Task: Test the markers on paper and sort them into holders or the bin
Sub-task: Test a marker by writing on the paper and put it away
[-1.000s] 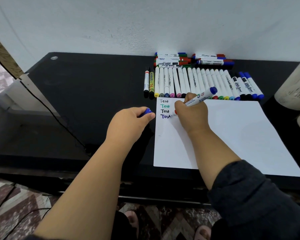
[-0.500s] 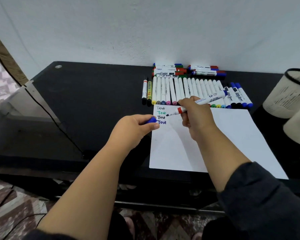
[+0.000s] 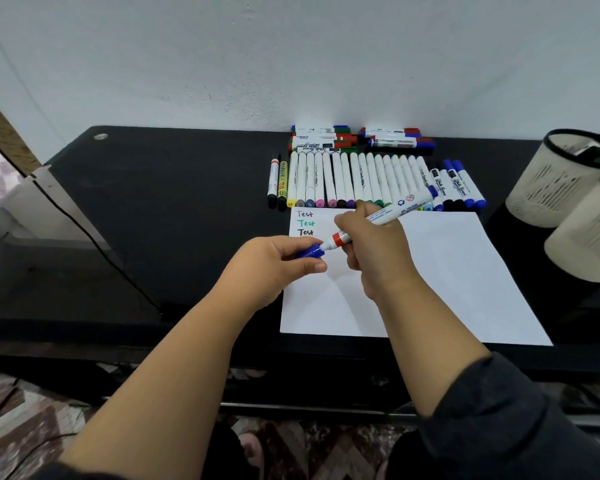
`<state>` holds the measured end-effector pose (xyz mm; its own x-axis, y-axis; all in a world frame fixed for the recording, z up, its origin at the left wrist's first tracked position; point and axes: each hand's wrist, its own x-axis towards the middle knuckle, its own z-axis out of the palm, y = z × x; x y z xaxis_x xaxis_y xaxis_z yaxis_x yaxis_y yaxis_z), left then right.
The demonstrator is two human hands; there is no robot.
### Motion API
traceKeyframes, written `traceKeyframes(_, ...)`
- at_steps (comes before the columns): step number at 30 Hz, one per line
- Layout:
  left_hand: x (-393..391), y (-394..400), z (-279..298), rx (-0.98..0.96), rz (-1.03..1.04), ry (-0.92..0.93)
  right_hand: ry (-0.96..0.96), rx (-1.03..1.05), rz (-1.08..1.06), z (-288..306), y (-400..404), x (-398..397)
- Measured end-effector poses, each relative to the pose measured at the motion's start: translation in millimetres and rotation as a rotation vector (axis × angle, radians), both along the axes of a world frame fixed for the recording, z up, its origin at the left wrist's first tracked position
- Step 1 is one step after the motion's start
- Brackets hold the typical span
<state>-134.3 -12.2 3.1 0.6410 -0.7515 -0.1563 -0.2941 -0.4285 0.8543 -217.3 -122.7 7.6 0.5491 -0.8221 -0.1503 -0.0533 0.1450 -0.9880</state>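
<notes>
While hands (image 3: 326,258) grip, marker (image 3: 388,214) meets cap (image 3: 309,252)

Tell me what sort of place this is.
Probably a home desk corner: a glossy black table against a plain white wall, beige mesh pen holders at right, patterned floor tiles below.

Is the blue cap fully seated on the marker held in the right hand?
No: the blue cap, pinched in the left hand, only meets the tip of the marker that the right hand holds, with the red collar exposed.
</notes>
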Motion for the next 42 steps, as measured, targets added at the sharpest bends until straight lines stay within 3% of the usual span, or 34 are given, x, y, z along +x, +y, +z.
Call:
traceKeyframes(9, 0.2, -2.3, 0.6, 0.043, 0.054, -0.089, -0.023, 0.06, 0.133, -0.1, 1.7, -6.2)
traceKeyframes(15, 2.2, -0.2, 0.3, 0.065, 0.029, -0.075, 0.03, 0.043, 0.013, 3.1, 3.3, -4.5)
traceKeyframes(21, 2.3, 1.2, 2.8, -0.011, 0.067, 0.021, -0.045, 0.132, -0.021, 2.7, 3.5, -3.2)
traceKeyframes(28, 0.6, -6.2, 0.6, -0.005, 0.097, -0.013, -0.094, 0.254, -0.04, -0.1, 4.4, 3.8)
traceKeyframes(34, -2.4, -5.9, 1.1, -0.031, 0.032, 0.082, -0.071, 0.233, -0.009, -0.7, 0.4, 2.9)
traceKeyframes(42, -9.9, -16.2, -2.3, -0.025, 0.105, 0.029, -0.001, 0.2, -0.084, -0.8, -3.5, 2.0)
